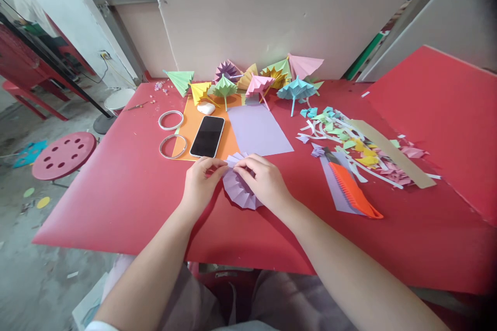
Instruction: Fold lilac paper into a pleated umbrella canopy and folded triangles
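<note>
Pleated lilac paper [241, 189], folded into a fan-like rosette of narrow ridges, lies on the red table [128, 201] just in front of the person, between both hands. The left hand [202, 181] pinches the rosette's upper left edge between thumb and fingertips; the right hand [262, 178] curls over its right side, fingers drawn together and pinching the top folds. Just behind it lies a flat, smooth lilac sheet [259, 130], beside an orange sheet [229, 137] carrying a glossy black phone [207, 136] and a small white rounded case [205, 108]. Two thin metal rings [171, 120] sit to the left. Along the wall stand cone-shaped paper umbrellas [258, 83] in green, yellow, pink, purple and blue. To the right, a heap of curled paper scraps [349, 139], a long cardboard strip [392, 152] and an orange ribbed plastic cutter [351, 191] rest on the table.
</note>
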Motion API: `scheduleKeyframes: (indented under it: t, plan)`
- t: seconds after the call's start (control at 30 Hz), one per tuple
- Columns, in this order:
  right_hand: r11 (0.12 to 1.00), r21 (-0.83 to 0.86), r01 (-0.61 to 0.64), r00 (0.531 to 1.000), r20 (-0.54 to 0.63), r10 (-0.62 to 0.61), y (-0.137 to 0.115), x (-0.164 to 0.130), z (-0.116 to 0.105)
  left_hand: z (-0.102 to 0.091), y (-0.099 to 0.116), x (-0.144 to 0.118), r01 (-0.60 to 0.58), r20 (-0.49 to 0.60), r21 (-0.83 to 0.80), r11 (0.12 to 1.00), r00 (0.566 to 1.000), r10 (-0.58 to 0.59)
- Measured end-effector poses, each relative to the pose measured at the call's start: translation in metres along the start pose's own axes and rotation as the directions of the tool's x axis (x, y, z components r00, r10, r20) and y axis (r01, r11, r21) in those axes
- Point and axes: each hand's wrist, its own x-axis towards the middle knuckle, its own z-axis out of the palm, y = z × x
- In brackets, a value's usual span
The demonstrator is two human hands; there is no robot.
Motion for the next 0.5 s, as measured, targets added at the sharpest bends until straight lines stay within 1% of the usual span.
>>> scheduleKeyframes:
  t: [0.1, 0.23, 0.5]
  plan:
    - [1.000, -0.022, -0.009, 1.000, 0.029, 0.010, -0.0012, -0.0001, -0.0006, -0.0001, 0.0009, 0.0002, -0.004, 0.010, 0.017, 1.000, 1.000, 0.003]
    - [0.999, -0.001, -0.042, 0.998, 0.054, 0.042, -0.0022, 0.0008, -0.0012, -0.0010, 0.0014, 0.0012, 0.001, 0.012, 0.034, 0.999, 1.000, -0.002]
    - [0.998, 0.006, -0.064, 0.996, 0.062, 0.064, -0.0028, 0.0014, -0.0023, -0.0010, -0.0012, 0.0010, 0.005, 0.012, 0.037, 0.999, 1.000, -0.005]
